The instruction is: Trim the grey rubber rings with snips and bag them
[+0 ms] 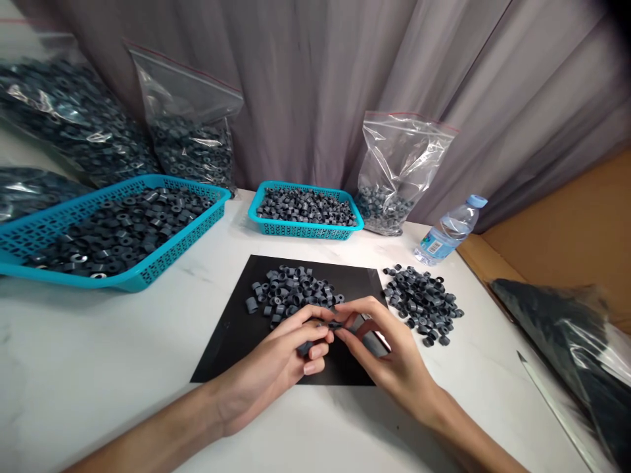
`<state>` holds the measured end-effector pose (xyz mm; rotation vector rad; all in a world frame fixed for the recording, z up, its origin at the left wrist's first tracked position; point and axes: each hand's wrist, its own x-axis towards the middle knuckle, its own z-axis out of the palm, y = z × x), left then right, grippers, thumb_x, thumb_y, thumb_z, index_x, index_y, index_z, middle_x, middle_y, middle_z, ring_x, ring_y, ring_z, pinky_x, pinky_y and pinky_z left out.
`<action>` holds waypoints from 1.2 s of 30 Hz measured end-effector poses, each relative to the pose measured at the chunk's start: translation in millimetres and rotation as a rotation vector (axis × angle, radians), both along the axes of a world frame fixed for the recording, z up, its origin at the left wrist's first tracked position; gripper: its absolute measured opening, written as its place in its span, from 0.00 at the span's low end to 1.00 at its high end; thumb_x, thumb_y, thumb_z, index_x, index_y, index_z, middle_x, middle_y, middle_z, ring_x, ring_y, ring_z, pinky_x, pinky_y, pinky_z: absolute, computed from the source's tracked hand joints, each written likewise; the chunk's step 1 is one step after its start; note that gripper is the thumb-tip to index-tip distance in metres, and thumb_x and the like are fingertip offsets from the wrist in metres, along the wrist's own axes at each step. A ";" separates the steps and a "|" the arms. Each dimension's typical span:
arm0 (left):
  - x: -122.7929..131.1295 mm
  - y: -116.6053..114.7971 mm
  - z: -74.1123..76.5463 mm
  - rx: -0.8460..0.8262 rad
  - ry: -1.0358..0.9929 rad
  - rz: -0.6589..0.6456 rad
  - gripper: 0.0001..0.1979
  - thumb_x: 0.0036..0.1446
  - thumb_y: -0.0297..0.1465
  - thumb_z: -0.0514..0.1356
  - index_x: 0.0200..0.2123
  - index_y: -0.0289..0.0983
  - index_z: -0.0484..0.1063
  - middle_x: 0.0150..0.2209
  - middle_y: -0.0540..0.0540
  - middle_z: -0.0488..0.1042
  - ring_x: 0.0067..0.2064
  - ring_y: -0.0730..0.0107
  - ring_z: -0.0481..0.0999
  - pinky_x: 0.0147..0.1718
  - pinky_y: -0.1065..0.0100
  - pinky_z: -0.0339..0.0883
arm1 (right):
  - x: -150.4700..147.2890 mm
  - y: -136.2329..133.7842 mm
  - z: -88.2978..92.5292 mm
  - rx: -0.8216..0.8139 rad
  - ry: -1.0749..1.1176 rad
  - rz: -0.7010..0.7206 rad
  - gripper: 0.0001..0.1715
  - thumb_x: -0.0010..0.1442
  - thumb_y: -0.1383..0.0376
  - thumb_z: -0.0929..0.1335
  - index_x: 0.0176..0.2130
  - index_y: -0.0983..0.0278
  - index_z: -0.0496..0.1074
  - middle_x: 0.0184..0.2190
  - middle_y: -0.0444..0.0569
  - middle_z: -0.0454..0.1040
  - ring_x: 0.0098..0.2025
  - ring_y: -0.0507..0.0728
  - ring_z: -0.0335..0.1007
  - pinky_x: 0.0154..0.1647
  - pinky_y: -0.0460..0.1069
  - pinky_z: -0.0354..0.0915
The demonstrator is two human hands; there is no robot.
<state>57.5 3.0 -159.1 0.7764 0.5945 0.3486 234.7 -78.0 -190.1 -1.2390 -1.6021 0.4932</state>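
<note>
**Dark grey small part (pixel 334 324) at the fingertips, over a black rectangular mat (pixel 227 351)**

Left hand (pixel 283 348) pinches the part between thumb and forefinger; its remaining fingers curl around a grey cylindrical piece (pixel 304 348). Right hand (pixel 401 351) brings thumb and forefinger to the part's other side; whether they grip it cannot be told. On the mat, beyond the hands, lies a loose pile of short grey tubular pieces (pixel 300 286). Right of the mat: a second pile of similar pieces (pixel 421 302). Behind the mat: a turquoise perforated plastic basket (pixel 305 229), filled with such pieces. Left of the mat: a larger turquoise perforated basket (pixel 185 244), likewise loaded. Beyond the mat's right rear corner: a clear blue-capped bottle (pixel 449 226), upright.
</note>
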 end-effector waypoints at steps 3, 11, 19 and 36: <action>-0.2 0.0 -1.6 -0.001 -0.005 -0.003 0.03 0.65 0.28 0.59 0.42 0.36 0.72 0.36 0.48 0.66 0.33 0.74 0.58 0.31 0.71 0.54 | 0.0 0.0 1.5 -0.017 0.012 -0.006 0.14 0.68 0.69 0.67 0.52 0.59 0.71 0.42 0.48 0.73 0.41 0.53 0.72 0.37 0.47 0.71; 2.8 -3.8 -1.3 -0.133 0.027 -0.017 0.13 0.68 0.34 0.55 0.37 0.33 0.74 0.33 0.48 0.65 0.30 0.76 0.57 0.28 0.73 0.54 | -5.9 -0.8 10.2 -0.148 0.156 0.017 0.06 0.67 0.61 0.69 0.43 0.61 0.75 0.34 0.45 0.76 0.34 0.52 0.72 0.36 0.48 0.68; -0.9 -2.4 -2.2 -0.172 0.006 -0.011 0.09 0.65 0.34 0.61 0.35 0.33 0.75 0.32 0.49 0.65 0.29 0.78 0.58 0.26 0.76 0.53 | -3.4 -0.3 8.7 -0.187 -0.062 0.039 0.07 0.68 0.60 0.69 0.43 0.56 0.79 0.42 0.47 0.74 0.47 0.57 0.68 0.49 0.52 0.63; -1.2 5.5 1.5 -0.147 0.056 0.043 0.12 0.66 0.33 0.59 0.38 0.31 0.79 0.35 0.45 0.70 0.31 0.76 0.62 0.27 0.75 0.58 | 20.7 9.2 -16.0 -0.096 -0.550 -0.285 0.04 0.68 0.68 0.66 0.43 0.60 0.72 0.40 0.50 0.75 0.42 0.62 0.68 0.42 0.57 0.66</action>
